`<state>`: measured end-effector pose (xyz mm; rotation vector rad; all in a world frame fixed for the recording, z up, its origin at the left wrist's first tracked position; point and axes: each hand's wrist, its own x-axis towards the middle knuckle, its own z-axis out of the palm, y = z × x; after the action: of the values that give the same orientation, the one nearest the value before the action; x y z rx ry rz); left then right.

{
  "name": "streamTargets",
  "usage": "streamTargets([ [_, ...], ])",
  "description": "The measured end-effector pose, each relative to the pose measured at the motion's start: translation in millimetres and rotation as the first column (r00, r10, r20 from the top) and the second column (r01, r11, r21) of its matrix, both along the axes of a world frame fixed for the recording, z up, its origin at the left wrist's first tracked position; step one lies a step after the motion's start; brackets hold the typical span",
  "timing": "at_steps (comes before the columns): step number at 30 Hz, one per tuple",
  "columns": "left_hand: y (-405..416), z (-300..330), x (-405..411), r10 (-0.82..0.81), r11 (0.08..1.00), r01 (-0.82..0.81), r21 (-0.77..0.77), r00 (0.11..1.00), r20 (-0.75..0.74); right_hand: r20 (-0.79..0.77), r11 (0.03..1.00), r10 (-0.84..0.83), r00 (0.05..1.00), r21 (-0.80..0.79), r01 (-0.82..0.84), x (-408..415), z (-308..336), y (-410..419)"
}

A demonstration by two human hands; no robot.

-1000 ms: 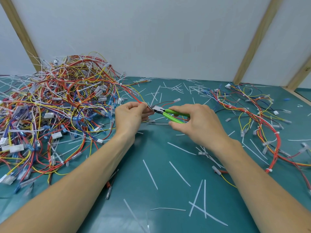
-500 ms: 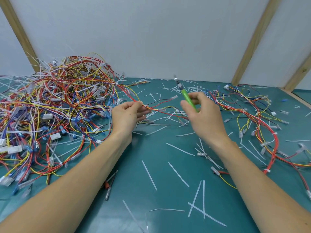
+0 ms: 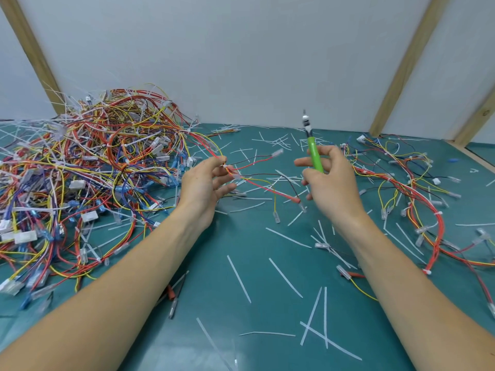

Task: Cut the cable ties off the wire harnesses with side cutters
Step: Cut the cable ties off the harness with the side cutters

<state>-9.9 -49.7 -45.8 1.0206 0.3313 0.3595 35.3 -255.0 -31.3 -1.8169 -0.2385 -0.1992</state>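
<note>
Two hands, one pair of side cutters, two heaps of harnesses: a big tangle far left on the desk, a smaller spread at right, with too many cut ties strewn about to count. The left hand pinches a thin harness at its white tie between thumb and fingers. The right hand grips the green handles, nose pointing up and away. A second ago the cutters lay level, nose at the left fingers; now they stand apart from the wires

wire pile cut off at left edge, cutter tip blurred
</note>
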Motion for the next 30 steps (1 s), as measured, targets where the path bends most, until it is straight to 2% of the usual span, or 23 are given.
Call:
streamTargets([
  [2,0.4,-0.8,-0.1,-0.017,1.000,0.017,-0.010,1.000,0.014,-0.023,0.997,-0.073,0.997,0.021,0.073,5.2,1.4,-5.3],
  [4,0.9,-1.5,0.4,-0.028,1.000,0.028,0.001,0.999,0.017,-0.058,0.994,-0.109,0.992,-0.031,0.107,11.7,-0.1,-9.8],
  [6,1.0,-1.9,1.0,-0.050,0.998,0.050,0.032,0.999,0.008,-0.053,0.962,-0.129,0.990,-0.250,0.112,15.1,-3.7,-13.6],
  [8,0.7,-2.3,1.4,-0.068,0.995,0.068,0.067,0.998,0.002,0.026,0.806,-0.149,0.988,-0.577,0.137,13.2,-10.1,-15.1],
  [9,0.3,-2.4,1.6,-0.066,0.994,0.066,0.087,0.998,-0.004,0.066,0.720,-0.138,0.988,-0.678,0.146,11.0,-13.3,-14.5],
  [11,-0.6,-2.1,1.9,-0.063,0.991,0.064,0.121,0.998,-0.011,0.085,0.635,-0.109,0.990,-0.761,0.135,8.4,-18.9,-12.5],
  [18,-4.7,-4.2,0.2,-0.143,0.972,0.135,0.190,0.989,0.030,0.012,0.562,-0.106,0.994,-0.824,0.069,13.8,-24.4,-19.1],
  [23,-6.6,-5.0,-0.8,-0.153,0.955,0.139,0.263,0.988,0.033,0.031,0.529,-0.097,0.995,-0.845,0.078,14.5,-26.3,-16.5],
  [27,-8.9,-5.7,-1.8,-0.168,0.935,0.139,0.327,0.984,0.060,0.076,0.447,-0.111,0.991,-0.887,0.118,11.3,-25.6,-14.6],
  [28,-9.4,-6.0,-2.3,-0.178,0.927,0.143,0.348,0.982,0.070,0.094,0.459,-0.104,0.990,-0.879,0.132,9.8,-24.1,-13.8],
  [30,-10.7,-6.7,-3.2,-0.204,0.912,0.156,0.380,0.975,0.090,0.156,0.607,-0.053,0.986,-0.780,0.156,5.8,-18.5,-10.1],
])
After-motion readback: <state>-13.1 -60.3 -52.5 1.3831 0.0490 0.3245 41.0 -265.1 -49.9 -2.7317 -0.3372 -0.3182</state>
